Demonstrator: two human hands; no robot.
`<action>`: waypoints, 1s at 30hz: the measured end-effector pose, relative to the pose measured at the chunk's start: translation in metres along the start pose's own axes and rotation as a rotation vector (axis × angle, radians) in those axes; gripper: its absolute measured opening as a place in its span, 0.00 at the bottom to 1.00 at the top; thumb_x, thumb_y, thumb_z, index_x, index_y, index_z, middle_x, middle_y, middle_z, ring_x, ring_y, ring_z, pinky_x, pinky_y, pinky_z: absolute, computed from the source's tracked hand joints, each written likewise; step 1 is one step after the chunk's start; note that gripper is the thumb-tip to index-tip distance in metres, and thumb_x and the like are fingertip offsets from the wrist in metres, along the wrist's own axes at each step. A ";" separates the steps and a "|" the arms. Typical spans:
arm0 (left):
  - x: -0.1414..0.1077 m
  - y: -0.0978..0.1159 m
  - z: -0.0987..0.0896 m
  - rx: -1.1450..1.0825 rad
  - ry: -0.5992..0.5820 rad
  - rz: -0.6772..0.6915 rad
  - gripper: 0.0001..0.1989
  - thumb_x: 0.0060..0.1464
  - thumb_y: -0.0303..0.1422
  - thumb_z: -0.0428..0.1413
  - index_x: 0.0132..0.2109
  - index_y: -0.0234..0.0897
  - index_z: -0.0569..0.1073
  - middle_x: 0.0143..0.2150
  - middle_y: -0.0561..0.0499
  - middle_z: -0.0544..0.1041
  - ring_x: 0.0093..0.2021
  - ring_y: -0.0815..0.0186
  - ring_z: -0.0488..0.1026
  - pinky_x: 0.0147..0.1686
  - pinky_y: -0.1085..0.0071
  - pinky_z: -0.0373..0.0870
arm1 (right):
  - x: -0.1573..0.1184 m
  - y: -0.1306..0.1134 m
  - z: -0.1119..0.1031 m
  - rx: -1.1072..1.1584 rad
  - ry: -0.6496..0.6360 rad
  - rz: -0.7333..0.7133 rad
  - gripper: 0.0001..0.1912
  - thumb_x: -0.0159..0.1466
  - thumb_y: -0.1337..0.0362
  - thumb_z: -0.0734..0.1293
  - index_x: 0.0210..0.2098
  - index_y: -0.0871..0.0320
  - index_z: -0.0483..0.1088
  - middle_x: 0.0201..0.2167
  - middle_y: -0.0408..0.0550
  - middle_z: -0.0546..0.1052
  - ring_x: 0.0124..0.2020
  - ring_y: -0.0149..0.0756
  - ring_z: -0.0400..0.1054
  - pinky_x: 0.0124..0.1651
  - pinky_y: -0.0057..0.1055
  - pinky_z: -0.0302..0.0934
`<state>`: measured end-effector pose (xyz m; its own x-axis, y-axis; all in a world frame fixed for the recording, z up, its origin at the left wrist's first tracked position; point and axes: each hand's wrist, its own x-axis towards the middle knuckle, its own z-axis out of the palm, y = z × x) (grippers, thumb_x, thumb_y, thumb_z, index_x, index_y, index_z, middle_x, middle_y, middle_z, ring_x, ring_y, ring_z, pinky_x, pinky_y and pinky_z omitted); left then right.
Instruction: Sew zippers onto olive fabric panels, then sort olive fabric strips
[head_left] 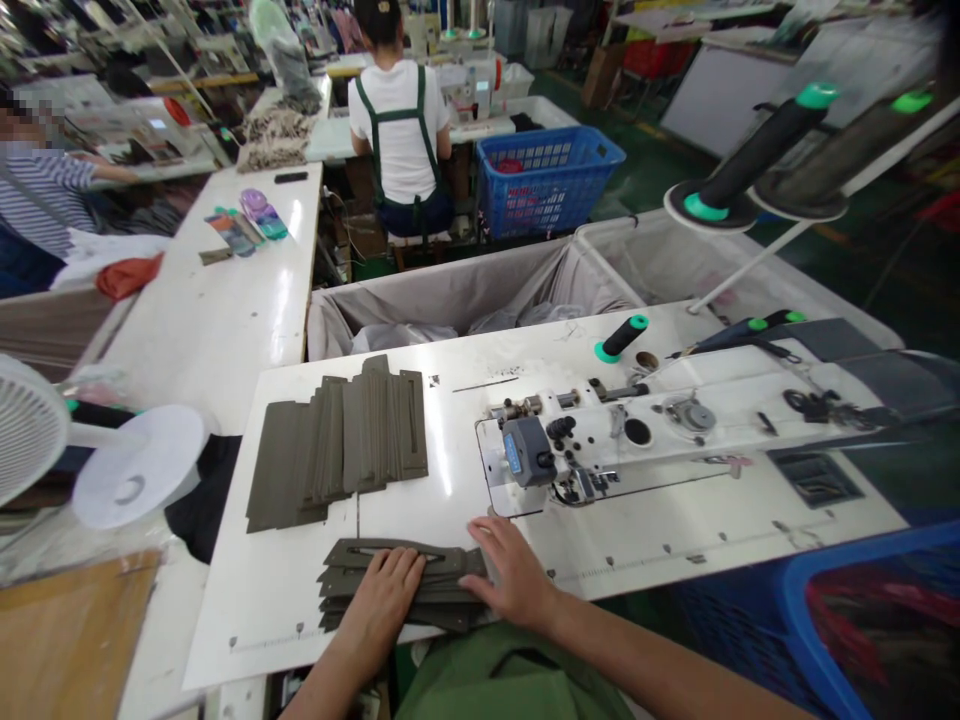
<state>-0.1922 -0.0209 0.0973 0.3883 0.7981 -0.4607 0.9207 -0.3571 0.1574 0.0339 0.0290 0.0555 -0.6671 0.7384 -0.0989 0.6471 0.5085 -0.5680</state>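
Observation:
A loose stack of olive fabric pieces [442, 585] lies at the table's near edge, its ends unevenly fanned out at the left. My left hand [382, 595] is closed over the top of this stack, fingers bent onto the upper piece, which has a long slit; the thumb is hidden. At the stack's right end is my right hand [514, 575], open, with thumb and fingers spread apart and the thumb touching the cloth. Farther back, more olive pieces [337, 440] lie overlapped in rows. The sewing machine [529, 455] stands right of them, beyond my right hand.
A thread cone [621, 338] stands behind the machine. Fabric-lined bins [450, 290] border the table's far side. A blue basket [862, 560] is at the lower right, a white fan [30, 430] at the left. A co-worker [401, 120] sits ahead with their back to me.

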 end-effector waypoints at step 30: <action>-0.025 0.056 0.080 -1.634 0.545 -1.050 0.19 0.50 0.40 0.56 0.44 0.30 0.68 0.38 0.41 0.76 0.38 0.57 0.76 0.36 0.65 0.73 | 0.046 -0.070 0.040 -0.110 -0.191 -0.033 0.36 0.48 0.71 0.64 0.57 0.67 0.58 0.42 0.61 0.71 0.43 0.52 0.63 0.44 0.43 0.59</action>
<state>-0.1536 -0.1000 0.0479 -0.5377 0.5096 -0.6717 -0.2048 0.6939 0.6904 -0.0571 0.0092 0.0580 -0.7394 0.6286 -0.2410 0.6535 0.5840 -0.4816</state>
